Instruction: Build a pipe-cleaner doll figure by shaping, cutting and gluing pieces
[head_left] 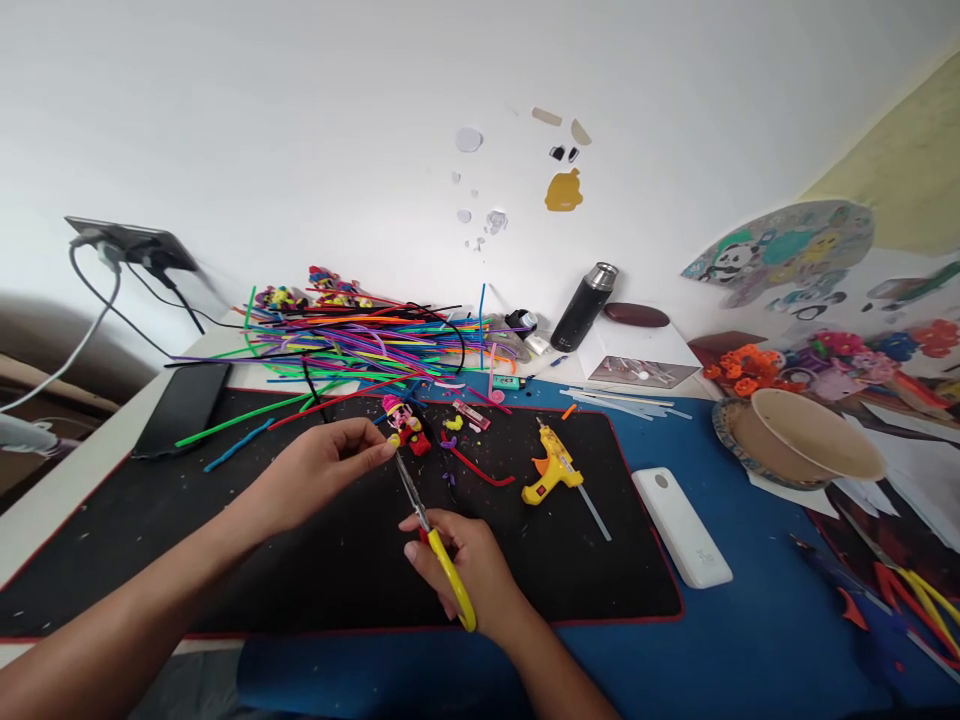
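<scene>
My left hand (330,470) pinches a small yellow piece between thumb and fingertips, over the black mat (300,560). In my right hand (469,565) are scissors with yellow handles (454,580); their blades point up and left, with the tips close to the left fingertips. Just behind the blades stands a small pipe-cleaner figure (412,430) with a pink top and red lower part. Right of it lie a yellow curled piece (453,424) and a bent red pipe cleaner (484,472).
A yellow glue gun (553,468) lies right of the hands, near a white power bank (682,528). Many coloured pipe cleaners (360,340) are heaped behind. A black flask (583,308) stands by the wall; a phone (182,410) lies left and a bowl (817,435) sits right.
</scene>
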